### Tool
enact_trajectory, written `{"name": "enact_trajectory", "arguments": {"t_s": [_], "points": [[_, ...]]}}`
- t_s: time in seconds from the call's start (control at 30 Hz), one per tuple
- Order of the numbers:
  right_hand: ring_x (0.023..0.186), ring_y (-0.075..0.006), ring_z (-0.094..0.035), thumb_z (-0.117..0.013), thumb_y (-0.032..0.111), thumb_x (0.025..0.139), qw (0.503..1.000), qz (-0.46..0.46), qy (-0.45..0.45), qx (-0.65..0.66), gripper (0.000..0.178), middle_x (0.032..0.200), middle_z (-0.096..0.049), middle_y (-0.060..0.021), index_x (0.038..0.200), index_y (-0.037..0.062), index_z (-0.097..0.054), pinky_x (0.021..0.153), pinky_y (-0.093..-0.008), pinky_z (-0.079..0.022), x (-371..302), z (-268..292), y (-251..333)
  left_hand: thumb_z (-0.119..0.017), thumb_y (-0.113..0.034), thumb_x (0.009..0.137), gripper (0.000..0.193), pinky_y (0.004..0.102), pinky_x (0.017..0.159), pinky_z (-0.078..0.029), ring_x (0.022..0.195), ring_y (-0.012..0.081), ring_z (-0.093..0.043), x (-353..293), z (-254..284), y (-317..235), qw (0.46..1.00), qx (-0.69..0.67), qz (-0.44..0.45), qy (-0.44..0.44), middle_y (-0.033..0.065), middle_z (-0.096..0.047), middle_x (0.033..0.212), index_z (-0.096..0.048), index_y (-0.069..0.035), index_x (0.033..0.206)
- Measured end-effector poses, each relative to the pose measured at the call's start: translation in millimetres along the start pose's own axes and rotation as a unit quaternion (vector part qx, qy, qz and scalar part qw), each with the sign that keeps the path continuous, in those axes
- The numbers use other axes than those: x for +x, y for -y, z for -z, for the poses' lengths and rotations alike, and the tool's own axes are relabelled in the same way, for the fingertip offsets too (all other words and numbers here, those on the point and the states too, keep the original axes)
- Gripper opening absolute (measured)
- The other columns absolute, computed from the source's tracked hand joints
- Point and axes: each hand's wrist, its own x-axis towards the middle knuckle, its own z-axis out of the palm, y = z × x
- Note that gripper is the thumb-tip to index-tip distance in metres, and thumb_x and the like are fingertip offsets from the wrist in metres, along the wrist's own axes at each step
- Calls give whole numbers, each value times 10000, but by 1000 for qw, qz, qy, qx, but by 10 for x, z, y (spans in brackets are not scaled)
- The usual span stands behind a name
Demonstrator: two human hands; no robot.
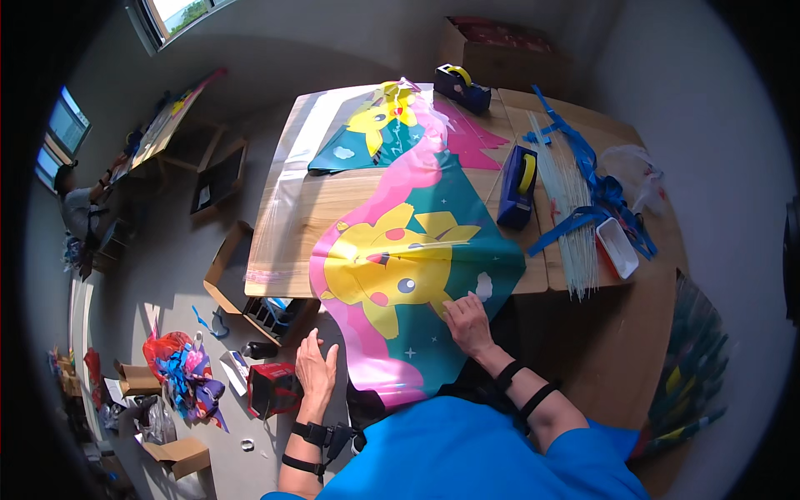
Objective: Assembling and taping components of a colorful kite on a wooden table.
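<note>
A large printed kite sheet (467, 200) in teal and pink, with a yellow cartoon figure, stretches from the table over its near edge onto my lap. My right hand (469, 327) lies on its lower right part, fingers bent and closed on the sheet; the fingertips' exact hold is partly hidden. My left hand (315, 367) is just left of the sheet's pink border, below the table edge, fingers apart and holding nothing. At the far side of the table, more sheets of the same print (340, 152) lie overlapped by this one's upper end.
Two blue tape dispensers (517, 187) with yellow rolls stand right and back. Beyond are thin pale rods (562, 217), blue ribbon (612, 196) and a small white tray (617, 248). Open boxes (225, 267) and a colourful bundle (187, 371) lie on the left floor. Another person (79, 204) sits far left.
</note>
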Motion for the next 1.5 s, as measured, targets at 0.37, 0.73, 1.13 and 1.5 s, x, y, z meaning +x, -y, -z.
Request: {"name": "enact_trajectory", "arguments": {"t_s": [0.37, 0.73, 1.13, 1.5], "points": [[1373, -307, -349, -525, 430, 929, 967, -222, 49, -113, 680, 1467, -405, -113, 1451, 46, -316, 1121, -640, -78, -183, 102, -346, -304, -606, 954, 718, 634, 1123, -5, 1402, 252, -320, 1451, -622, -231, 976, 184, -91, 79, 64, -349, 1520, -384, -88, 1444], [1423, -301, -236, -518, 488, 920, 984, -37, 58, -165, 663, 1534, -281, -118, 1467, 158, -340, 1136, -606, -71, 550, -80, -1, -386, -554, 953, 652, 634, 1122, 36, 1436, 322, -214, 1123, -790, -235, 954, 195, -224, 49, 104, -286, 1545, -392, -134, 1451], [1427, -275, -243, -498, 464, 936, 997, 43, 71, 6, 662, 1521, -307, -120, 1428, 41, -369, 1173, -435, -152, 887, -588, 605, -682, -663, 692, 1215, 674, 1105, 1, 1463, 270, -158, 1307, -667, -409, 988, 149, -34, 13, 162, -193, 1567, -90, 28, 1498], [1444, -297, -199, -414, 449, 983, 969, -211, 10, -126, 666, 1553, -238, -147, 1470, 15, -280, 1166, -459, -171, 64, 217, -1129, -697, -706, 651, 1318, 675, 1100, -11, 1477, 286, -72, 1409, -602, -292, 988, 134, 17, 78, 181, -76, 1587, 33, -27, 1513]]}}
